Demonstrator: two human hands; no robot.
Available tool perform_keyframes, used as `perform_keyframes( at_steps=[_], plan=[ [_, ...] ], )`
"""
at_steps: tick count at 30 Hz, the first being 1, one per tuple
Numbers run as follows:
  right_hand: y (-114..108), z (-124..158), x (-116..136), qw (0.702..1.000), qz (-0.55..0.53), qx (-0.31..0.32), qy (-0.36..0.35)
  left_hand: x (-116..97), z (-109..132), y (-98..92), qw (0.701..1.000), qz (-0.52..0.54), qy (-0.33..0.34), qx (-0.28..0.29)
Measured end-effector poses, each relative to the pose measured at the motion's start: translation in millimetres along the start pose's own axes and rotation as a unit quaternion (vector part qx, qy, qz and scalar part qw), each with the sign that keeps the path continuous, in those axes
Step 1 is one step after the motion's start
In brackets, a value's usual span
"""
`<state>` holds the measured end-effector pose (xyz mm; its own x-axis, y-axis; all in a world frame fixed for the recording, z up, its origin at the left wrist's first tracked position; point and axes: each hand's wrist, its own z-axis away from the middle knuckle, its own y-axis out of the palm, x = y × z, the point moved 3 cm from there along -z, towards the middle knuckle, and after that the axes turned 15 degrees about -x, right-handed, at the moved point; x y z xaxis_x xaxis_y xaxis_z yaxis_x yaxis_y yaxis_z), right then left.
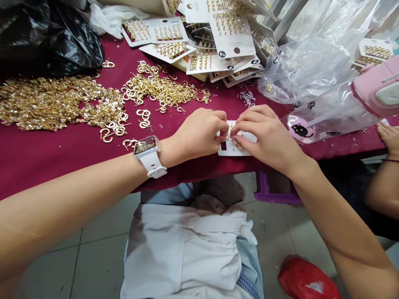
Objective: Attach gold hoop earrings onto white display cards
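A small white earring card [229, 149] lies at the front edge of the maroon-covered table [46, 153]. My left hand [199, 133], with a white watch on its wrist, pinches closed at the card's left side. My right hand [264, 135] is closed over the card's right part, fingertips meeting the left hand's. A small gold piece shows between the fingertips; which hand grips it I cannot tell. Loose gold hoop earrings [162, 89] lie in heaps behind my hands, with a larger pile [56, 101] at the left.
Filled earring cards [199, 41] are stacked at the back. A black plastic bag [46, 37] sits far left. Clear plastic bags [311, 62] and a pink object [377, 89] lie at the right. Another person's hand [388, 137] rests at the right edge. A red bag [305, 278] lies on the floor.
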<state>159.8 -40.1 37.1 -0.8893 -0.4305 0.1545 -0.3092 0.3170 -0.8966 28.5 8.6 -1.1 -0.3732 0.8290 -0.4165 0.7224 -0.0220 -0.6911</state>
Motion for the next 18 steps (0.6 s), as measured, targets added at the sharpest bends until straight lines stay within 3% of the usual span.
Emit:
perform_keyframes(
  at_steps=[18],
  plan=[
    [3.4,-1.9,-4.6,0.998,-0.036,0.009,0.050,0.3,-0.7,0.8,1.000,0.005,-0.003,0.001]
  ],
)
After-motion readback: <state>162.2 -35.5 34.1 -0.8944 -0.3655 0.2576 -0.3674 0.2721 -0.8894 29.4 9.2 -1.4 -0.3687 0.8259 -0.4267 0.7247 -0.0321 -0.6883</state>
